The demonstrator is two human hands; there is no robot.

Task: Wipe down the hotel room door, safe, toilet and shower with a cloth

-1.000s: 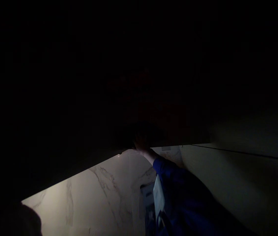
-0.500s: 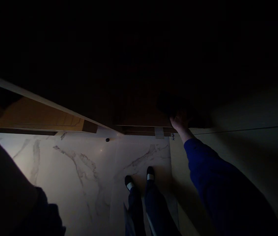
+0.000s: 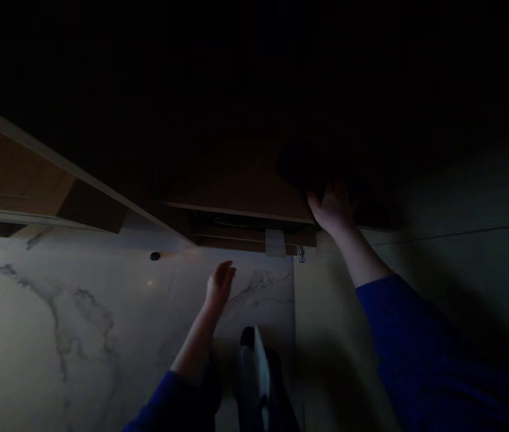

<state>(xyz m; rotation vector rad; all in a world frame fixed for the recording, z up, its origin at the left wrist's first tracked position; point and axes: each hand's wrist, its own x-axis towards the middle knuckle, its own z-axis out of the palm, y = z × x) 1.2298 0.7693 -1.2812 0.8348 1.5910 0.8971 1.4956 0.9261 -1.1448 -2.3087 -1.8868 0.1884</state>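
Observation:
My right hand (image 3: 333,210) reaches onto the shelf (image 3: 240,195) of a dim cabinet and grips a dark item (image 3: 299,162) near the shelf's right end. Its thumb is apart from the fingers, whose tips are lost in shadow. The item's kind is too dark to make out. My left hand (image 3: 219,285) hangs in the air in front of the lower shelf boards, over the marble floor. Its fingers are loosely bent and apart, with nothing visible in them.
Below the shelf is a dark gap with a pale tag (image 3: 275,243) hanging at its edge. A metal hinge (image 3: 302,254) sits beside the pale door panel (image 3: 335,288) on the right. A wooden box-like piece (image 3: 15,168) stands left of the divider. A small black disc (image 3: 154,256) lies on the marble floor (image 3: 146,336).
My left hand has come into view from the lower left, moving toward the cabinet front. The view has shifted right and closer. My right hand stays at the dark item.

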